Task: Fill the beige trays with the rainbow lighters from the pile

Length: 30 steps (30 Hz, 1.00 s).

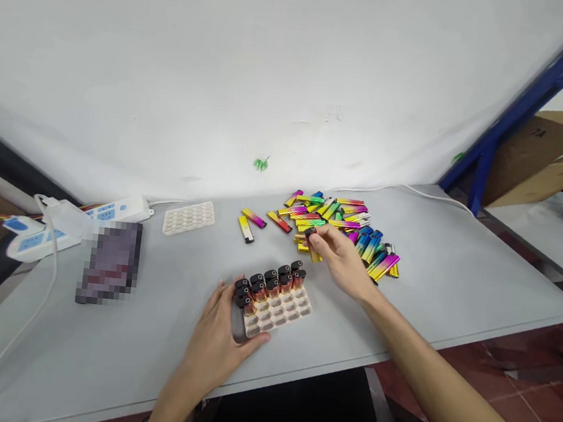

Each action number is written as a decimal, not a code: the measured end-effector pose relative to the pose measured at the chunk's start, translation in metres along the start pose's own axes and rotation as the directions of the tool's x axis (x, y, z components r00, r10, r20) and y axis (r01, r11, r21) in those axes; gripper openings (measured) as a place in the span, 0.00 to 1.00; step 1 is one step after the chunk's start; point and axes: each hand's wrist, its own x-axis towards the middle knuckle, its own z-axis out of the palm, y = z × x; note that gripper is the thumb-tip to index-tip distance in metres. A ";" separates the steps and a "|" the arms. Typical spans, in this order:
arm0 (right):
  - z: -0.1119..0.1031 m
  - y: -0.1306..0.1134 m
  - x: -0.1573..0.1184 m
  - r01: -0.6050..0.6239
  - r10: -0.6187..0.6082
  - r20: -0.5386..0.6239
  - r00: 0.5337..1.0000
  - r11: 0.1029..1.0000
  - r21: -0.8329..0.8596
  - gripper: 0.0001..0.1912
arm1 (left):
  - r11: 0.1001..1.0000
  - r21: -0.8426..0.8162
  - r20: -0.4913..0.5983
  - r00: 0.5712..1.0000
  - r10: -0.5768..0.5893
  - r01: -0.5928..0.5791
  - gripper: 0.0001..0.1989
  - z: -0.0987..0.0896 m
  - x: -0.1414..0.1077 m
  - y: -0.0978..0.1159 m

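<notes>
A pale tray with rows of oval slots [284,315] lies on the table in front of me. Several lighters with black tops [273,285] stand upright in its far rows and left end; the nearer slots hold none. My left hand [221,335] is curved around the tray's left end, its thumb at the front edge, gripping it. Up at the loose pile, my right hand [339,257] pinches a single lighter [314,251], black top up, between thumb and fingers. Beside and behind it spreads the pile of shiny multicoloured lighters [341,216], lying flat in many directions.
A second slotted tray [189,219] lies near the wall on the left. White power strips [47,240] with cables and a blurred dark object [109,263] are at the far left. Cardboard boxes [543,155] stand beyond the blue frame [526,89] on the right.
</notes>
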 end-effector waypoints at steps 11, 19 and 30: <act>0.017 -0.054 -0.058 0.354 -0.306 0.180 0.935 0.854 -0.382 0.12 | 0.997 -0.070 0.040 0.999 -0.024 0.027 0.47 -0.004 0.001 0.007; 0.055 -0.027 -0.072 0.433 -0.167 0.437 0.884 0.644 -0.631 0.07 | 0.992 -0.121 0.050 0.999 -0.021 0.027 0.46 -0.006 -0.002 0.007; 0.043 -0.061 -0.065 0.533 0.029 0.609 0.793 0.452 -0.715 0.25 | 0.991 -0.135 0.025 1.000 0.004 0.000 0.45 -0.005 -0.002 0.005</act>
